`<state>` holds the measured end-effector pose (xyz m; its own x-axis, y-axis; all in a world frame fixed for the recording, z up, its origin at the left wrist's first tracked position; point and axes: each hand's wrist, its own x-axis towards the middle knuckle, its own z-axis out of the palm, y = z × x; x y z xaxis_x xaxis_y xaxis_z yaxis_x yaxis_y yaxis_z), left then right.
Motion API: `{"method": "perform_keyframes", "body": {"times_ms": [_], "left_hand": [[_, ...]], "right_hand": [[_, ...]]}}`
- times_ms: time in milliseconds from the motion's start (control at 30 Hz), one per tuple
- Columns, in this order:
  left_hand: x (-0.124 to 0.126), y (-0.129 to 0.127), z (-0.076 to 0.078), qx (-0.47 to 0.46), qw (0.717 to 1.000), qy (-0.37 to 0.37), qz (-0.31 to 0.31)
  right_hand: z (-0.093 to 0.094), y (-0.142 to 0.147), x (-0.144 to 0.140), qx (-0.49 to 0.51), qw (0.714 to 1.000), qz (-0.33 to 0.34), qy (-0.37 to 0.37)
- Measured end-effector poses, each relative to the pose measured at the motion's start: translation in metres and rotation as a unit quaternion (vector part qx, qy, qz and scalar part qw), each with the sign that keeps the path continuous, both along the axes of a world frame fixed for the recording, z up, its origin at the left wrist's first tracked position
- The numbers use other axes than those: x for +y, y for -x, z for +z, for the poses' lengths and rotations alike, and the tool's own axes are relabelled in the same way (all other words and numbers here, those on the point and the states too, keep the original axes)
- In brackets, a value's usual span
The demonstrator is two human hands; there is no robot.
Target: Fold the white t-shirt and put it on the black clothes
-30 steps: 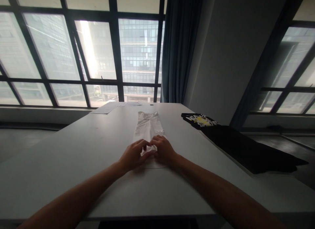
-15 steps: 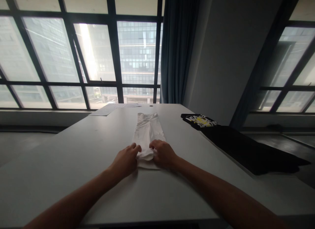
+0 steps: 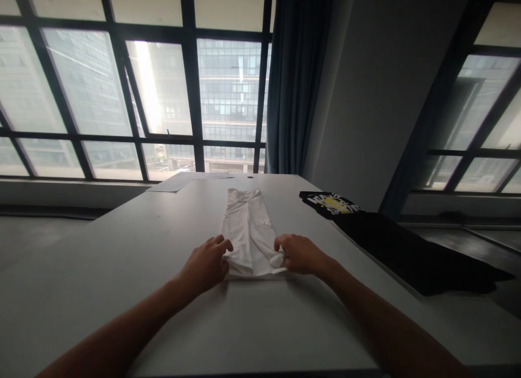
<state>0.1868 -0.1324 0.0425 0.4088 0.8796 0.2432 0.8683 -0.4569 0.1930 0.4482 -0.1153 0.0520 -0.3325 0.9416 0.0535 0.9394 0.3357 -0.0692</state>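
Hands [image 3: 205, 263] [image 3: 301, 253] on white garment [image 3: 246, 226], lengthwise toward window [image 3: 230, 90].

White cloth [image 3: 244, 226]: near side edges partly hidden by left hand [image 3: 205, 261], right hand [image 3: 302, 254]. Right of cloth, black fabric [image 3: 407, 250]: print [image 3: 334, 204] unreadable. Beyond cloth, papers [image 3: 173, 183]: contents unreadable.

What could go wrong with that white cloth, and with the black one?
The left hand and right hand grip the near part of the white cloth at its sides, so uneven pulling might twist it crooked. Wrinkles run along its middle, and they could get pressed in as creases. The black cloth lies along the right side of the table, so a bump might make it slide off.
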Motion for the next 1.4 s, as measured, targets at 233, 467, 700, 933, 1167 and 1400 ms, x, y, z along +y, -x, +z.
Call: {"method": "perform_keyframes", "body": {"times_ms": [233, 467, 700, 933, 1167, 1400], "left_hand": [[-0.007, 0.001, 0.005, 0.031, 0.995, 0.033, -0.087], [-0.006, 0.003, 0.005, 0.042, 0.993, 0.069, -0.092], [0.006, 0.022, 0.014, 0.014, 0.967, 0.159, -0.199], [0.053, 0.059, -0.011, -0.032, 0.974, 0.112, -0.192], [0.069, 0.048, -0.039, -0.089, 0.962, 0.07, -0.247], [0.049, 0.047, -0.014, -0.064, 0.972, 0.078, -0.214]], "right_hand": [[0.011, -0.007, -0.007, 0.001, 0.999, 0.006, -0.047], [0.006, 0.012, -0.011, 0.062, 0.99, 0.086, -0.091], [-0.001, -0.002, 0.001, 0.171, 0.953, 0.21, 0.136], [-0.013, -0.034, 0.028, 0.09, 0.989, 0.105, 0.048], [-0.026, -0.036, 0.037, 0.139, 0.974, 0.173, 0.043], [-0.012, -0.034, 0.028, 0.203, 0.952, 0.204, 0.099]]}}
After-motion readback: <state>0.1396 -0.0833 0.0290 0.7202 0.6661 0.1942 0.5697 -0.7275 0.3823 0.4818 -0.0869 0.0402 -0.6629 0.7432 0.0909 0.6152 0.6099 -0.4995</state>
